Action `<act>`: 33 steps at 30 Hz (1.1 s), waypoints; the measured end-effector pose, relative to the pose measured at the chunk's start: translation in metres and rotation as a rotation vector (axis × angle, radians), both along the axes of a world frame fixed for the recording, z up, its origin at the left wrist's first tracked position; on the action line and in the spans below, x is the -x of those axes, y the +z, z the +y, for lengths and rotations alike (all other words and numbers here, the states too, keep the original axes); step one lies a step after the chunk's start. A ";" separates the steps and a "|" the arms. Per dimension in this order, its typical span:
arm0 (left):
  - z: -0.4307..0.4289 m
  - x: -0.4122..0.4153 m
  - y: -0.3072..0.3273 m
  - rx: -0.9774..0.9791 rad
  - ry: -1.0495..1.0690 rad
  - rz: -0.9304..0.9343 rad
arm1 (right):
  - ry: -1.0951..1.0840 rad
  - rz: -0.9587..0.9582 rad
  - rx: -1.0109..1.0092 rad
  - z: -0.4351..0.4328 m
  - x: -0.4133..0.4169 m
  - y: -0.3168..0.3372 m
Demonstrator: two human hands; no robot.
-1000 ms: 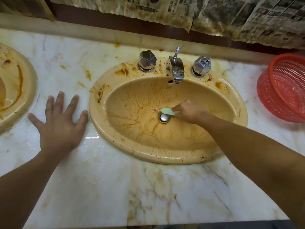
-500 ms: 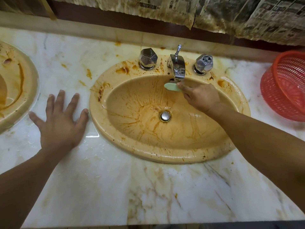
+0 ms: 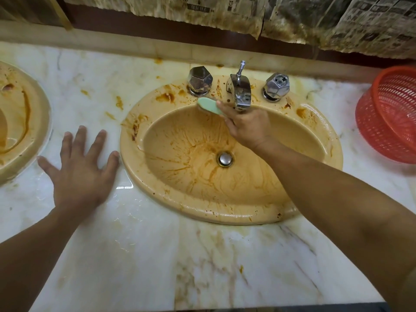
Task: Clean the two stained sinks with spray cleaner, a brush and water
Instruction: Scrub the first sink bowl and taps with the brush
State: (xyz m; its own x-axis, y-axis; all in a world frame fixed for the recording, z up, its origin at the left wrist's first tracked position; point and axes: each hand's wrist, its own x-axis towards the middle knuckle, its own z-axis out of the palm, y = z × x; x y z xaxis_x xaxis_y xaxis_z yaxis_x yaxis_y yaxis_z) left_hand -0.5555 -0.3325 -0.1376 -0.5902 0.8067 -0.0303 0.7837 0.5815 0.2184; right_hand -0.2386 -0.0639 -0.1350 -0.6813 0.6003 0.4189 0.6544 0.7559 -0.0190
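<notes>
A tan oval sink (image 3: pixel 310 199) streaked with orange-brown stains lies in the marble counter, its drain plug (image 3: pixel 225 159) at the bottom. My right hand (image 3: pixel 245 126) grips a pale green brush (image 3: pixel 208 105), whose head sits on the back rim just left of the chrome faucet (image 3: pixel 240 93). My left hand (image 3: pixel 78 167) rests flat with spread fingers on the counter, left of this sink. A second stained sink (image 3: pixel 24 122) shows partly at the left edge.
Two chrome knobs (image 3: pixel 200 80) (image 3: pixel 276 86) flank the faucet. A red plastic basket (image 3: pixel 389 115) stands on the counter at the right. Stained newspaper (image 3: pixel 225 12) hangs on the wall behind. Orange spots mark the wet marble counter (image 3: pixel 157 255).
My right hand moved the brush from beside the drain up the back wall, then left onto the rim beside the faucet. My left hand stayed flat on the counter.
</notes>
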 end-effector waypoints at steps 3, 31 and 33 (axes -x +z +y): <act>0.000 -0.001 0.001 0.005 -0.002 -0.001 | 0.074 -0.087 -0.030 0.005 -0.016 -0.010; 0.000 0.001 0.000 0.012 0.000 0.018 | -0.036 -0.644 0.941 -0.030 0.008 -0.013; 0.000 0.000 0.000 0.013 0.000 0.018 | -0.063 -0.707 0.893 -0.019 0.002 -0.005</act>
State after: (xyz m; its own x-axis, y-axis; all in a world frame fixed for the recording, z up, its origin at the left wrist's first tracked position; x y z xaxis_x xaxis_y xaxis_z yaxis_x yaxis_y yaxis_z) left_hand -0.5555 -0.3323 -0.1378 -0.5904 0.8066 -0.0300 0.7876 0.5839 0.1970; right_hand -0.2406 -0.0833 -0.1404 -0.5526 0.5330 -0.6408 0.7688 0.6228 -0.1451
